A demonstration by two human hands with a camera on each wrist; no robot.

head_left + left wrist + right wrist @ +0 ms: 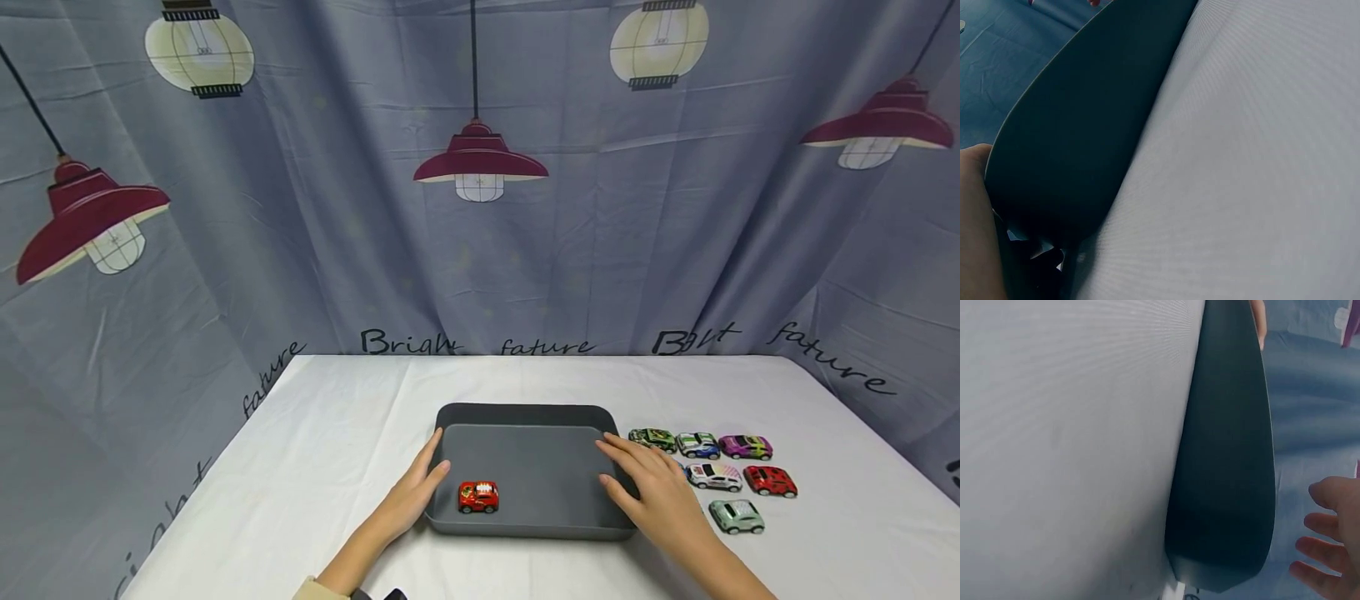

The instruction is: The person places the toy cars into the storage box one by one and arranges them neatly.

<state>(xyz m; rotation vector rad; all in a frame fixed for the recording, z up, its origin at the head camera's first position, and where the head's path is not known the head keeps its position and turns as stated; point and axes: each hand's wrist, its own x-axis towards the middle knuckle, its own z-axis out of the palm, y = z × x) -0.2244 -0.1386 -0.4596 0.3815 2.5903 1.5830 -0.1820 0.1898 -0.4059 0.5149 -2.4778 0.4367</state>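
A dark grey rectangular tray (pixel 540 530) lies on the white table. One red toy car (pixel 477 497) stands inside it, near its front left corner. My left hand (pixel 408 496) holds the tray's left side, thumb over the rim and fingers along the outer wall. My right hand (pixel 656 492) hovers over the tray's right edge, fingers spread and holding nothing. In the right wrist view its fingers (pixel 1322 550) are apart from the tray wall (pixel 1225 456). The tray wall (pixel 1079 119) fills much of the left wrist view.
Right of the tray stand several toy cars: a green one (pixel 652 440), a blue-white one (pixel 698 446), a purple one (pixel 746 447), a white one (pixel 714 477), a red one (pixel 770 481) and a pale green one (pixel 737 517). A grey-blue curtain (pixel 510 267) hangs behind the table (pixel 337 417).
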